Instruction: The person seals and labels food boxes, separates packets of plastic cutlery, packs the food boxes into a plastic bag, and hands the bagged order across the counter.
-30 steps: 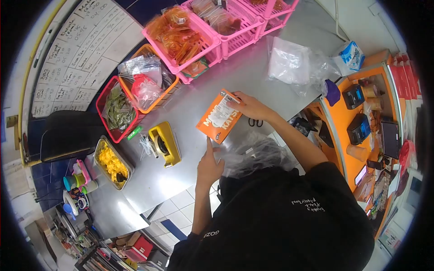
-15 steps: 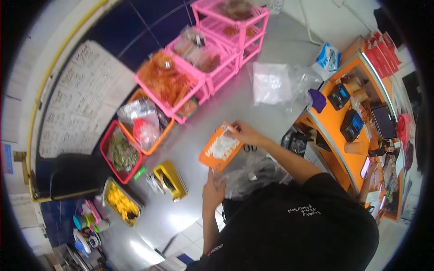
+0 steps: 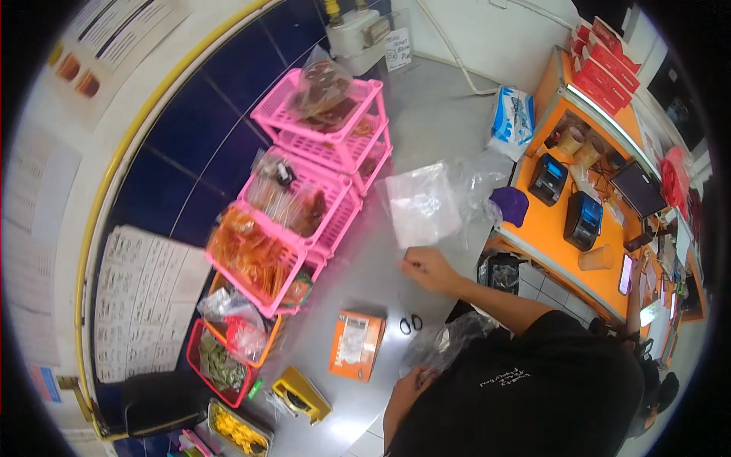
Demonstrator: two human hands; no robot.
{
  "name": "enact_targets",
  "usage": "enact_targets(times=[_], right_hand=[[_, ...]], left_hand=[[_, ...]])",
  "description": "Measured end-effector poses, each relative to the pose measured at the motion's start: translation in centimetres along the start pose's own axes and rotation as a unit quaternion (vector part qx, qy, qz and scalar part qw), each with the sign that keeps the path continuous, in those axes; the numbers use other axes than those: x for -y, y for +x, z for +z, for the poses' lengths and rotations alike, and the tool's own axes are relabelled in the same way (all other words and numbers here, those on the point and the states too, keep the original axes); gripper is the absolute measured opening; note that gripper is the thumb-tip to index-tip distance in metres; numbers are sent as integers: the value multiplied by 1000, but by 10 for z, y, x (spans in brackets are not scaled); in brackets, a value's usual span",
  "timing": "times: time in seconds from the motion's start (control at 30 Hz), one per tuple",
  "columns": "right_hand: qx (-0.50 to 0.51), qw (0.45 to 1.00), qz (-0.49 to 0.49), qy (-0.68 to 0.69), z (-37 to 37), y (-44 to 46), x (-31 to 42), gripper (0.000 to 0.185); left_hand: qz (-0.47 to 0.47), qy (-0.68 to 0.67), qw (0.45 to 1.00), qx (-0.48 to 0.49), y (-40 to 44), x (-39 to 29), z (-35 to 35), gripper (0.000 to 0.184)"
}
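The left hand (image 3: 411,383) is partly hidden by the clear plastic (image 3: 449,340) and the shirt (image 3: 518,388); its grip cannot be told. On the right hand (image 3: 431,270), the curled fingertips blur together. Print on the box's label (image 3: 353,340) is too small to read, and writing on the left board (image 3: 145,305) smears. The near edge cuts off the yellow food's tray (image 3: 268,436).

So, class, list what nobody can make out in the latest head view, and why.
Head view, throughout:
- Orange box contents: hidden by its closed top.
- Handwritten chart wording: blurred, small.
- Left hand grip: blurred against crumpled plastic.
- Right hand grip: hidden by curled fingers.
- Cellphone screen: too small.
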State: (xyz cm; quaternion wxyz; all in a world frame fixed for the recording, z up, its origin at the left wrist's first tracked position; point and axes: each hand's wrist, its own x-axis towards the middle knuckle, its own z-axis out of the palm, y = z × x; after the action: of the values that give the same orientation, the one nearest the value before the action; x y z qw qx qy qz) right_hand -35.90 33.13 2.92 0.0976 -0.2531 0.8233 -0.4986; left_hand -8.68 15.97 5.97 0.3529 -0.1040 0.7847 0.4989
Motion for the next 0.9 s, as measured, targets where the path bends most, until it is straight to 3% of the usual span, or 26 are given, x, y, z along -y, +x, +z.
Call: enact_targets(times=[0.03, 0.1, 0.2, 0.23, 0.27, 0.33, 0.47, 0.53, 0.6, 0.73, 0.8, 0.83, 0.87, 0.9], right_hand=[[-61, 998, 2, 34, -30, 19, -5, 17], [-176, 982, -2, 71, -87, 70, -39, 11], [-306, 944, -72, 97, -193, 188, -101, 11], [-351, 931, -41, 91, -224, 233, -121, 14], [-386, 915, -90, 70, -254, 278, -143, 17], [-392, 917, -61, -41, -310, 353, -172, 14], [-429, 845, -188, -258, -396, 519, -229, 20], [-419, 835, -206, -290, -432, 586, -227, 21], [-303, 885, -61, -350, -467, 654, -247, 91], [-240, 859, -86, -445, -499, 711, -262, 80], [-112, 881, -22, -460, -506, 699, -248, 73], [-259, 808, -106, -518, -497, 702, -274, 54], [-254, 808, -102, -522, -500, 700, -298, 54], [-275, 833, -71, -475, -493, 668, -279, 36]], left_hand=[[2, 5, 1000, 0, 14, -5, 0, 50], [-97, 6, 995, 32, 32, -3, 6, 47], [-108, -1, 994, 11, 51, -12, 18, 44], [-116, -18, 993, 5, 58, -20, 23, 43], [-128, -29, 991, -4, 69, -32, 26, 43], [-149, -61, 987, -25, 93, -55, 32, 42], [-195, -110, 973, -58, 126, -92, 47, 39], [-215, -124, 966, -72, 136, -107, 50, 38], [-234, -137, 959, -85, 143, -119, 54, 37], [-253, -159, 948, -109, 161, -133, 56, 35], [-257, -166, 945, -114, 167, -137, 57, 34], [-259, -169, 944, -115, 166, -138, 57, 34], [-258, -169, 944, -114, 166, -138, 58, 33], [-258, -169, 945, -112, 166, -138, 58, 33]])
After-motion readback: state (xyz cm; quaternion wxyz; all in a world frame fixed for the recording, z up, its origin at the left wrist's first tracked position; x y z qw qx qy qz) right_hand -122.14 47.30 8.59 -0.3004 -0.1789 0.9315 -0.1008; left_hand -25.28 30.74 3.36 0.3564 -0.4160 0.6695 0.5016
